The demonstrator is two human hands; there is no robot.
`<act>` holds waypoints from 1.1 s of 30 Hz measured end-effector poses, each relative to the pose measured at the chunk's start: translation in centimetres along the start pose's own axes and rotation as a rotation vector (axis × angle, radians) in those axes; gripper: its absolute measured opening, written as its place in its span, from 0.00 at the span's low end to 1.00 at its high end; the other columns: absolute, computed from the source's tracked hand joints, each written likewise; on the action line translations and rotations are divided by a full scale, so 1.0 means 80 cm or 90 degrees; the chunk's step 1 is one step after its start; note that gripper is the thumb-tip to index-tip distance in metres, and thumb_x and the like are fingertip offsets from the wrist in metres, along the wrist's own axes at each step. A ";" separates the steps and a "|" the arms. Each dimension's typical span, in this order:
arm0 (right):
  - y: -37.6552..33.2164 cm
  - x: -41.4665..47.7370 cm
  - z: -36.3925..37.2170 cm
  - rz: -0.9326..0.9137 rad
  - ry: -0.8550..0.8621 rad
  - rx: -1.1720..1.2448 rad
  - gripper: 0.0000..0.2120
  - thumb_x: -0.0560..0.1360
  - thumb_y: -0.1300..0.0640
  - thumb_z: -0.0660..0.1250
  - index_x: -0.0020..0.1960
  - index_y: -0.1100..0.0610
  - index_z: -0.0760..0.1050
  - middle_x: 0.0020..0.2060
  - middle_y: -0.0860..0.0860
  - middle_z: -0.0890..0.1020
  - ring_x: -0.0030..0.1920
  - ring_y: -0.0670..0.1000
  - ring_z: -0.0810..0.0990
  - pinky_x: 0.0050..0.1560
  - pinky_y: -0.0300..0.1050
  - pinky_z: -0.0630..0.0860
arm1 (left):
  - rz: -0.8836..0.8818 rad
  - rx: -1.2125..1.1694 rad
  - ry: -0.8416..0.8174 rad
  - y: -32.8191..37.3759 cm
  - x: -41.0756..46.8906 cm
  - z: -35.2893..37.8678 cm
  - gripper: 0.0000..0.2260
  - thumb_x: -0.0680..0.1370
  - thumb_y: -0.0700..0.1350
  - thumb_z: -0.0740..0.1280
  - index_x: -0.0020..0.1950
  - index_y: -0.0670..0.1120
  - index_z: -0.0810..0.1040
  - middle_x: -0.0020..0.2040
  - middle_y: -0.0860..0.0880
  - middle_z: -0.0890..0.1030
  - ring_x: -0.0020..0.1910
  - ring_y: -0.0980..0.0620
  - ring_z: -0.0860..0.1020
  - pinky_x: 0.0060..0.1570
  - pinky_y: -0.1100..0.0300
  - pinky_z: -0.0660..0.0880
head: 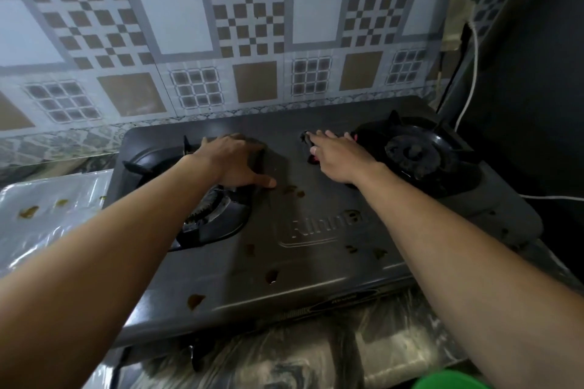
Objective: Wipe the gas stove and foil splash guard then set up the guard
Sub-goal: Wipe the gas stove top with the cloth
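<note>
Left hand: my left hand (235,161) is flat on the gas stove (316,262), palm down, fingers spread and empty, thumb stretched toward the middle of the top
Where it sits: it covers the back edge of the left burner (210,215), over the rim of the burner well
Right hand: my right hand (339,158) is stretched out flat on the stove top, between the two burners, fingers extended toward the wall
Right grip: the fingers press down on something with a bit of pink or red showing at the edges, probably a cloth (313,158), but most of it is hidden under my palm; nothing is pinched, the hand lies flat over it
Right burner: the right burner (414,151) with its black pan support is just beside my right hand
Stove top: dark grey, embossed brand lettering in the centre, and brownish grease spots (271,275) scattered across the front and middle
Foil guard: the foil splash guard (47,215) lies flat on the counter at the left, touching or just beside the stove's left edge, with brown stains on it
Backdrop: patterned tiled wall (221,25) behind the stove, a white cable (471,79) running down at the right
Near edge: something green (452,380) at the bottom right corner, too cut off to name
</note>
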State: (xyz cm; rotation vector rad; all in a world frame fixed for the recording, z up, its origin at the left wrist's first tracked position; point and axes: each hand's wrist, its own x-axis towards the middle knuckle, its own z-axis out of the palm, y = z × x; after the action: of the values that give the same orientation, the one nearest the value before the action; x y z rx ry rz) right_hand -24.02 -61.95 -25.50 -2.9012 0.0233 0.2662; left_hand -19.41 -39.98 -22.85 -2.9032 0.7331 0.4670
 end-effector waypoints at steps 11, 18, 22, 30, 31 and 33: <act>0.015 -0.028 0.022 0.006 0.057 0.025 0.25 0.84 0.57 0.52 0.80 0.55 0.51 0.79 0.55 0.57 0.78 0.56 0.53 0.76 0.59 0.48 | -0.073 -0.074 0.045 0.018 -0.033 0.019 0.37 0.72 0.71 0.63 0.79 0.61 0.59 0.82 0.46 0.50 0.79 0.40 0.52 0.74 0.33 0.51; 0.020 -0.072 0.034 -0.013 0.089 0.045 0.24 0.84 0.50 0.52 0.79 0.52 0.55 0.78 0.52 0.61 0.78 0.53 0.56 0.76 0.57 0.50 | -0.085 -0.097 0.021 0.012 -0.050 0.021 0.40 0.69 0.73 0.65 0.78 0.63 0.58 0.82 0.47 0.49 0.78 0.39 0.57 0.73 0.37 0.59; 0.013 -0.081 0.038 0.010 0.110 -0.037 0.23 0.84 0.48 0.49 0.79 0.47 0.55 0.79 0.49 0.58 0.79 0.53 0.47 0.75 0.64 0.40 | -0.073 -0.076 0.029 0.008 -0.060 0.023 0.40 0.69 0.73 0.65 0.78 0.64 0.58 0.82 0.46 0.47 0.80 0.40 0.53 0.74 0.36 0.54; -0.059 -0.036 0.043 -0.031 0.070 0.028 0.22 0.85 0.53 0.51 0.78 0.51 0.55 0.79 0.53 0.56 0.79 0.56 0.48 0.74 0.67 0.41 | -0.101 -0.063 -0.012 0.004 -0.074 0.029 0.47 0.64 0.76 0.66 0.79 0.64 0.55 0.82 0.47 0.45 0.77 0.39 0.60 0.72 0.37 0.60; -0.069 -0.031 0.045 -0.043 0.065 0.022 0.23 0.85 0.53 0.50 0.79 0.51 0.54 0.79 0.52 0.56 0.79 0.55 0.48 0.75 0.67 0.41 | -0.100 -0.061 -0.011 0.005 -0.074 0.030 0.47 0.63 0.76 0.67 0.79 0.64 0.54 0.82 0.47 0.45 0.77 0.38 0.60 0.72 0.37 0.61; -0.080 -0.027 0.048 -0.064 0.054 0.003 0.23 0.85 0.52 0.50 0.79 0.49 0.53 0.80 0.50 0.54 0.79 0.53 0.48 0.75 0.66 0.40 | -0.097 -0.064 -0.013 0.007 -0.078 0.031 0.48 0.63 0.76 0.67 0.79 0.64 0.54 0.82 0.47 0.44 0.77 0.38 0.60 0.72 0.38 0.62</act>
State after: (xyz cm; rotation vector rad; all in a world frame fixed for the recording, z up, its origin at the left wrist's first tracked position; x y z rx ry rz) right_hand -26.58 -54.89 -27.33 -2.8961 -0.1072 0.1244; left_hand -25.50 -37.23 -23.19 -3.0129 0.4931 0.5293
